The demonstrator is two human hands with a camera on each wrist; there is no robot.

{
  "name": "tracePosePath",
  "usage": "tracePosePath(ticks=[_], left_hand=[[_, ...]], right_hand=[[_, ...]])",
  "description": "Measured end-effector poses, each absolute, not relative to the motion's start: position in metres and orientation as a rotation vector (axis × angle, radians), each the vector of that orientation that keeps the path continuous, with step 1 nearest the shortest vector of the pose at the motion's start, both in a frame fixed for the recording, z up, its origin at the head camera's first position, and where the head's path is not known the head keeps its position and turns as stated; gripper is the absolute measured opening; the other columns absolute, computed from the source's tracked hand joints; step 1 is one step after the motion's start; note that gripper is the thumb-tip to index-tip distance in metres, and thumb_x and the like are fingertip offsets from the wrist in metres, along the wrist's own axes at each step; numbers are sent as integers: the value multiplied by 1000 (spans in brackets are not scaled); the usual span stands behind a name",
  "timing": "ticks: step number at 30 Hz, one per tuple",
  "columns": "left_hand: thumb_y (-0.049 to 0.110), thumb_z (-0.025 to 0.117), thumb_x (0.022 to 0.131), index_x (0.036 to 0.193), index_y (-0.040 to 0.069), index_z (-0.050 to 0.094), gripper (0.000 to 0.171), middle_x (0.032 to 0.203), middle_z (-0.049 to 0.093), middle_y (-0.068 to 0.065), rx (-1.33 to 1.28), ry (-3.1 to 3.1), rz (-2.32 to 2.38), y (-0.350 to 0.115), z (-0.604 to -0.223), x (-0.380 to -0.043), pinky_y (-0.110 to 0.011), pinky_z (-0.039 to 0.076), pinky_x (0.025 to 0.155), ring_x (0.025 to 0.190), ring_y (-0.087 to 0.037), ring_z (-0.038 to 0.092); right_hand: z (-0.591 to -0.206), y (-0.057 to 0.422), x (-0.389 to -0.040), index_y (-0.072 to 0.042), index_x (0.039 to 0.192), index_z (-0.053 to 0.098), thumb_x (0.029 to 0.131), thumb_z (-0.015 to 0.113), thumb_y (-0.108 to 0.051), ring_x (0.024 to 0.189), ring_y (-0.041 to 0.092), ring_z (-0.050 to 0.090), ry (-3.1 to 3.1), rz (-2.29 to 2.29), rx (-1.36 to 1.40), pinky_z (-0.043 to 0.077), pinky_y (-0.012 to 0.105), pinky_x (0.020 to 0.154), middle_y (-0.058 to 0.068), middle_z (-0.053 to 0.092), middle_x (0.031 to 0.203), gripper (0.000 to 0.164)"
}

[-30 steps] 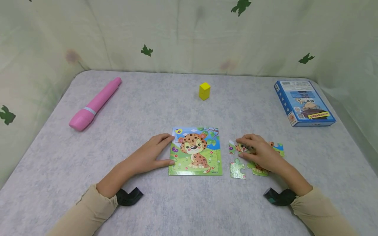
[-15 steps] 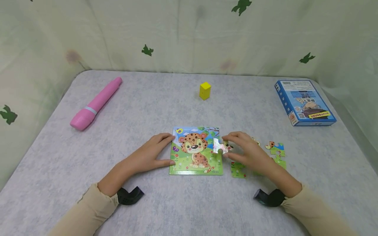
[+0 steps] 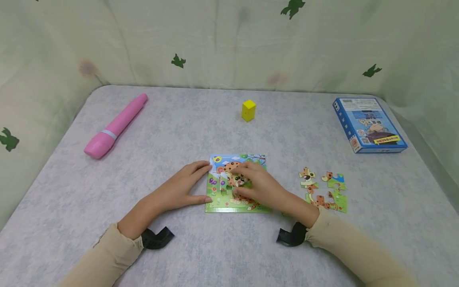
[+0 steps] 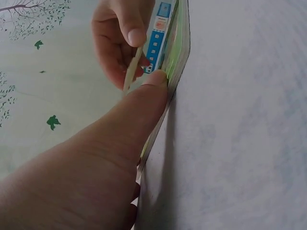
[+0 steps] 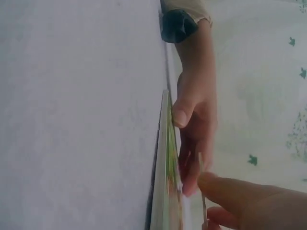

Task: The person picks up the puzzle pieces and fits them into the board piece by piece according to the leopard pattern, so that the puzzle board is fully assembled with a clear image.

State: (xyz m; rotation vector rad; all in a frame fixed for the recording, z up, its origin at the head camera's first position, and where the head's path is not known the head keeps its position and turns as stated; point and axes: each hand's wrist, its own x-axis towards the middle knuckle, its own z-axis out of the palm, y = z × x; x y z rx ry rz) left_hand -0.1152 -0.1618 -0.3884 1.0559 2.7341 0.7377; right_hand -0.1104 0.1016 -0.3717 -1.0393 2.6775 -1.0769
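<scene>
A square puzzle board point(image 3: 233, 210) with a leopard cub picture lies flat at the middle of the table. My left hand point(image 3: 184, 185) rests at its left edge, thumb and fingers spread and fairly straight. In the left wrist view the left thumb point(image 4: 156, 79) presses on the board's edge. Over the board, my right hand point(image 3: 263, 185) pinches a jigsaw piece point(image 3: 224, 183) between thumb and fingers. In the right wrist view the thin piece point(image 5: 202, 167) is edge-on and apart from the board. My right hand covers part of the picture.
Several loose jigsaw pieces point(image 3: 336, 180) lie right of the board, one mostly hidden by my right forearm. A yellow block point(image 3: 248, 111) stands behind the board. A pink microphone-shaped object point(image 3: 116, 126) lies at the left, a blue box point(image 3: 371, 125) at the back right.
My right hand has lifted the jigsaw piece from the loose ones and carried it left over the board. My left hand has stayed at the board's edge.
</scene>
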Motion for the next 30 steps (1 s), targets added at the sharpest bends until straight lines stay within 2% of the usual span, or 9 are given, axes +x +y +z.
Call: tracePosePath(ticks=[4, 6, 9, 14, 19, 25, 30], left_hand=[[55, 60, 78, 139, 3, 31, 84, 142, 29, -9, 1085, 2743, 736, -162, -389, -115, -42, 26, 100, 127, -25, 27], [55, 60, 78, 139, 4, 32, 84, 141, 30, -9, 1095, 2747, 734, -161, -389, -116, -43, 26, 100, 127, -25, 28], [54, 60, 78, 139, 11, 35, 79, 140, 32, -8, 1109, 2749, 729, -161, -389, -116, -43, 27, 100, 126, -25, 30], [50, 62, 79, 135, 21, 43, 65, 139, 34, -9, 1187, 2748, 712, -161, -388, -117, -46, 28, 98, 124, -27, 32], [46, 65, 78, 127, 20, 53, 57, 137, 35, -13, 1240, 2749, 726, -162, -387, -116, -47, 29, 97, 123, -30, 33], [48, 63, 79, 127, 19, 54, 56, 138, 34, -13, 1223, 2740, 723, -162, -387, -116, -47, 28, 98, 124, -30, 32], [51, 60, 80, 128, 20, 52, 57, 139, 33, -12, 1205, 2733, 719, -162, -387, -116, -47, 28, 98, 125, -29, 30]], right_hand=[[-380, 91, -114, -6, 117, 59, 79, 70, -23, 94, 14, 44, 2698, -1033, -1048, 40, 28, 78, 3, 51, 109, 42], [-383, 87, -115, -7, 118, 59, 79, 70, -24, 100, 15, 44, 2717, -1005, -1055, 38, 30, 84, 4, 52, 112, 44], [-387, 83, -118, -10, 120, 59, 78, 71, -24, 107, 17, 44, 2737, -987, -1062, 35, 33, 90, 4, 53, 115, 46], [-387, 79, -120, -13, 121, 59, 78, 71, -26, 109, 19, 44, 2746, -992, -1047, 35, 36, 90, 5, 53, 117, 47], [-387, 78, -120, -11, 118, 60, 78, 71, -26, 103, 18, 45, 2746, -998, -1018, 36, 34, 87, 3, 53, 113, 44], [-386, 78, -121, -10, 118, 61, 79, 69, -28, 96, 15, 45, 2759, -948, -1051, 36, 30, 81, -1, 51, 104, 44], [-382, 84, -121, -10, 127, 52, 82, 66, -31, 107, 17, 39, 2673, -903, -1057, 32, 34, 88, 1, 47, 114, 52]])
